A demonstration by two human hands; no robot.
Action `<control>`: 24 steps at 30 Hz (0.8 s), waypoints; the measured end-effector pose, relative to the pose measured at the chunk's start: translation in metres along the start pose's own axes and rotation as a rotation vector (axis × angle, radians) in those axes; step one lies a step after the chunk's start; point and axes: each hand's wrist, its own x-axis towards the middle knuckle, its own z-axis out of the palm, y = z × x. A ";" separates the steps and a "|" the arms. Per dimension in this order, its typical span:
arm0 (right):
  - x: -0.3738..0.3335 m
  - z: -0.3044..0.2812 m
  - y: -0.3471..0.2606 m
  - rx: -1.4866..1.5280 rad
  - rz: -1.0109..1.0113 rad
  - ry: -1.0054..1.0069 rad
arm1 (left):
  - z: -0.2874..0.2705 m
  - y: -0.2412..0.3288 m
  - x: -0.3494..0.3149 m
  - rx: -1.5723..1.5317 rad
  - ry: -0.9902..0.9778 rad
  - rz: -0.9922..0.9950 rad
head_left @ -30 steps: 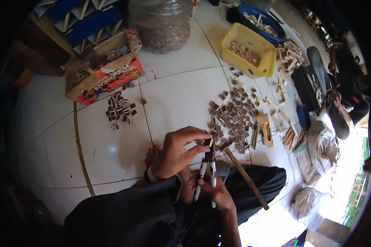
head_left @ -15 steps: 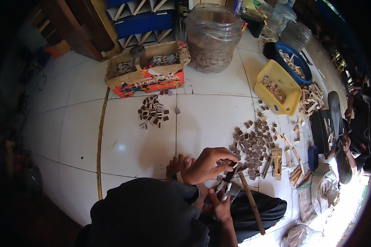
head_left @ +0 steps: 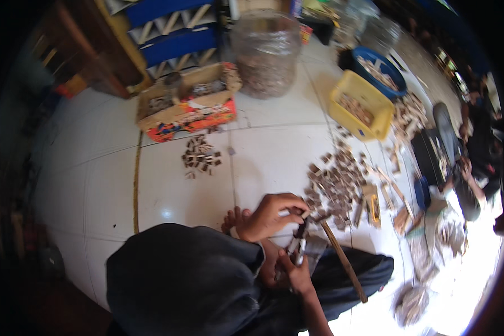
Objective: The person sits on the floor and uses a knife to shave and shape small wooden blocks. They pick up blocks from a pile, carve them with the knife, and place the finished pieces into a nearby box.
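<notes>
My left hand (head_left: 270, 217) is closed, its thumb and fingertips pinching a small wooden block (head_left: 305, 214). Just below it, my right hand (head_left: 295, 273) is wrapped round a hand tool with pale handles (head_left: 299, 252) and a dark upper end; blur and the fingers hide its exact kind. The small block is right by the tool's dark end, though whether they touch I cannot tell. A wooden stick (head_left: 344, 262) slants across my dark-clothed right leg, its upper end near the tool. Beyond my hands a heap of small brown wooden squares (head_left: 337, 182) lies on the tiles.
A smaller pile of squares (head_left: 200, 155) lies before an open carton (head_left: 199, 117). At the far right are a yellow basin (head_left: 379, 120), a blue tub (head_left: 397, 84) and wood offcuts (head_left: 410, 115). A large clear drum (head_left: 266, 56) stands behind. Another person (head_left: 476, 151) sits at right.
The whole view has shifted and blurred slightly. My left hand still pinches the small block beside the tool, and my right hand keeps its hold.
</notes>
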 end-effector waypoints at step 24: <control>0.001 -0.011 0.008 0.064 -0.052 -0.227 | 0.012 0.019 0.003 0.279 -0.046 0.044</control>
